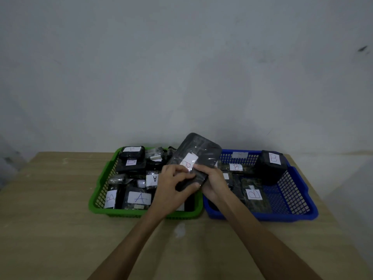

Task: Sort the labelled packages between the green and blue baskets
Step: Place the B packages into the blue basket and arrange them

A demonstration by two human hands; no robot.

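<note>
You hold a flat black plastic-wrapped package [196, 156] with a white "B" label tilted above the seam between the green plastic mesh basket [101, 179] — crowded with black packages labelled A and B — and the blue plastic mesh basket [296, 186], holding B-labelled ones.

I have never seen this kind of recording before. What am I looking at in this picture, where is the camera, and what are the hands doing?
There is no machine here. A person wears the camera on the head, so you look forward and down along both arms. A wooden table stands against a pale wall. On it sit a green basket and a blue basket, side by side, both holding dark wrapped packages with white labels marked A or B. The left hand and the right hand together hold one flat black package above the place where the baskets meet. Its label seems to read B.
</note>
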